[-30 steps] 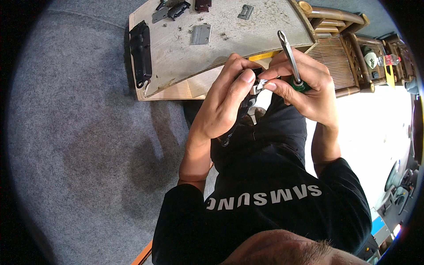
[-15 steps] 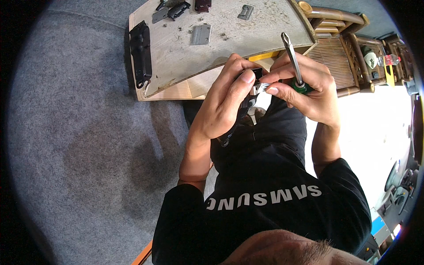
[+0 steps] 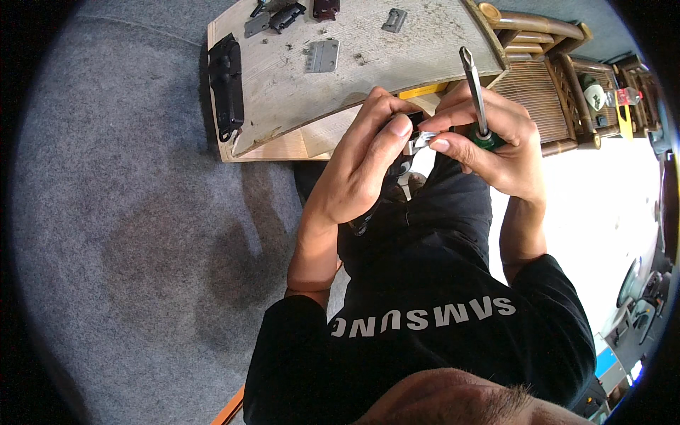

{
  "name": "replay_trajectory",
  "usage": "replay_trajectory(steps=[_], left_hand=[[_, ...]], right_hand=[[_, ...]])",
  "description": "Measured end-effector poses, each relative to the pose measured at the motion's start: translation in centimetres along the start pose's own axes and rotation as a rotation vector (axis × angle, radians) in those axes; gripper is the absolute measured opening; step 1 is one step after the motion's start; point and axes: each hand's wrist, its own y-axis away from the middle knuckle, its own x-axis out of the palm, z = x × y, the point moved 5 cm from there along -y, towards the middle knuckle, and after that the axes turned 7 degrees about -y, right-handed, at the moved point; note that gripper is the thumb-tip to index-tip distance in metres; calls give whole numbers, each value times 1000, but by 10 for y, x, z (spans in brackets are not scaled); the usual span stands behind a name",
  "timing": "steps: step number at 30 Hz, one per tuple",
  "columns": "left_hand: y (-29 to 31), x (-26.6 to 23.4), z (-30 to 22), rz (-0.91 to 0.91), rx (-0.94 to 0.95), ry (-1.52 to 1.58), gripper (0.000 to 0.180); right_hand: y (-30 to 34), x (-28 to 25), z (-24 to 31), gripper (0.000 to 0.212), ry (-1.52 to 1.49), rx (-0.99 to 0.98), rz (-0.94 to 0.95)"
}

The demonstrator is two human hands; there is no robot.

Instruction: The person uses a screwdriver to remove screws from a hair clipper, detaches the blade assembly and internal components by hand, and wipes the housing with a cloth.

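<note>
My left hand is wrapped round a black hair clipper, its thumb pressed near the clipper's head. Much of the clipper's body is hidden by that hand. My right hand keeps a green-handled screwdriver in its fingers, with the metal tip pointing up and away from the clipper. Between its thumb and forefinger it also pinches a small shiny metal piece against the clipper's head. Beyond my hands, a toothed clipper blade and a smaller metal part lie on the wooden tabletop.
A long black casing lies along the table's left edge. Black and dark red parts sit at the far side, among hair clippings and tiny screws. Something yellow shows under the tabletop. A bamboo chair stands at right.
The screwdriver's tip has swung slightly to the right and away from me. Both hands stay at the clipper's head with almost the same grip.
</note>
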Motion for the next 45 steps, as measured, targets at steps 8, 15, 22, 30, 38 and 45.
replay_trajectory(steps=[8, 15, 22, 30, 38, 45], left_hand=[[-1, 0, -1, -9, -10, 6, 29], [-2, 1, -9, 20, -12, -26, 28], [-1, 2, -9, 5, -81, -91, 41], [-1, 2, -12, 1, -62, -139, 39], [1, 0, -13, 29, -16, -236, 36], [1, -1, -14, 57, 50, -279, 35]], right_hand=[[-1, -1, -2, 18, 14, -34, 8], [-1, -2, -1, 17, 6, -23, 8], [-2, -2, 0, 17, 24, -64, 10], [-2, -1, 0, 16, 12, -51, 20], [0, -1, 1, 17, 32, -62, 55], [1, 1, -2, 14, 32, -52, 74]])
